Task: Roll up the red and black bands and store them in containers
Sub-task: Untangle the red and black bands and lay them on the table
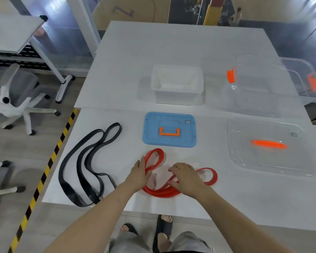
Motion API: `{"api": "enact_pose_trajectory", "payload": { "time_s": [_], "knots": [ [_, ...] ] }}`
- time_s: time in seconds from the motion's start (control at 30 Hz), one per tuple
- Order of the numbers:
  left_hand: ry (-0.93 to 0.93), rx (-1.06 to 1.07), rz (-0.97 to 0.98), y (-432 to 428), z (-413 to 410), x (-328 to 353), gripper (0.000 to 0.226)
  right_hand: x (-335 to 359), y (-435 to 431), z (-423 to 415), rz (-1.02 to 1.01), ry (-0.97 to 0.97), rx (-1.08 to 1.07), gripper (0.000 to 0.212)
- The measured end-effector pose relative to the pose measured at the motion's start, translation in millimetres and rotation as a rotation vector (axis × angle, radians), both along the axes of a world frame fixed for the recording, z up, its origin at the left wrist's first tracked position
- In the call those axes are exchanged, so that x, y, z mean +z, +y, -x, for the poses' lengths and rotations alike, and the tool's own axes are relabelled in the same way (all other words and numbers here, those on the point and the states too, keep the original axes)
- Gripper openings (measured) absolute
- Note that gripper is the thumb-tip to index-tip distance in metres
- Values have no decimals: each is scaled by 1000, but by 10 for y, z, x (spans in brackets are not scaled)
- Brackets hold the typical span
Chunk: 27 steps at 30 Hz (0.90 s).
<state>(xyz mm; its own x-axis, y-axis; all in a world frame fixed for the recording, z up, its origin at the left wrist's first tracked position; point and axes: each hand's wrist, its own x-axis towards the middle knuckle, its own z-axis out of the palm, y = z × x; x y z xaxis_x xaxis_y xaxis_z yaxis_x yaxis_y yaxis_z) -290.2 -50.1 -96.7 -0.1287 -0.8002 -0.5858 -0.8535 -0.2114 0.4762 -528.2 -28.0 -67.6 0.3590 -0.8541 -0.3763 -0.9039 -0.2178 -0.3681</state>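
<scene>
At 6 o'clock on the counter (pixel 171 42), the red band (pixel 161 156) lies looped, limp and grippy. Both hands, left (pixel 140 172) and right (pixel 186 177), rest fingers spread on it; grasp one loop end.

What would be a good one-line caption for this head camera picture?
Both hands, left hand and right hand, rest on the red band; black band lies untouched.

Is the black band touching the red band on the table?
Apart. The head view shows bare white table between the black band and the red band; the left hand lies on the red band only.
</scene>
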Motion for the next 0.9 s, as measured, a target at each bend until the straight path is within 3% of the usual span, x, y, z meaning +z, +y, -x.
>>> {"api": "enact_pose_trajectory", "payload": {
  "time_s": [0.27,0.47,0.77,0.9],
  "knots": [
    [53,11,52,78,-265,73,68,57,-117,-496,137,25,24,41],
    [46,85,166,262,-916,125,55,32,-206,-1157,202,4,57,36],
    [-193,319,312,529,-2141,61,44,-93,-288,-2379,64,-48,125,37],
    [-265,428,279,642,-2570,-8,52,-223,-296,-2824,-61,-55,83,44]
  ]
}}
